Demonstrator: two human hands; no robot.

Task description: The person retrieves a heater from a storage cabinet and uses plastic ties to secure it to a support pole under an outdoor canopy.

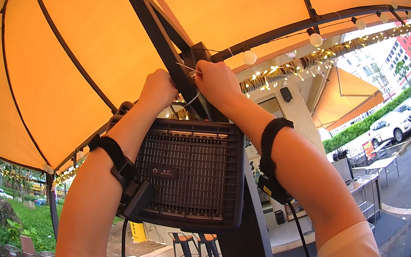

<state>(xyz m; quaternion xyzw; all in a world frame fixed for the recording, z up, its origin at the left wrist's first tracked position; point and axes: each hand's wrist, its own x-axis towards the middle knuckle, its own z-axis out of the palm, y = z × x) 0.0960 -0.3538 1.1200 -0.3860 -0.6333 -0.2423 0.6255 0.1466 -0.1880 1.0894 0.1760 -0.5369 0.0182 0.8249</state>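
Observation:
Both arms reach up to a dark metal beam [152, 21] under the canopy. My right hand [217, 82] is closed in a pinch on a thin white cable tie [187, 66], whose end sticks out to the left. A white loop hangs below that hand, beside the beam. Across the beam, my left hand [159, 89] is closed with its fingertips turned away; what it grips is hidden. Just below both hands is a black box-shaped bug zapper [189, 152] with a slatted front grille. Its upper edge lies close under the white loop.
A dark post [253, 235] stands behind the bug zapper. String lights [299, 63] run along the canopy edge at right. Black straps with small devices and cables circle both my forearms. Bar stools [207, 244], a white table [382, 163] and parked cars [395, 125] are farther off.

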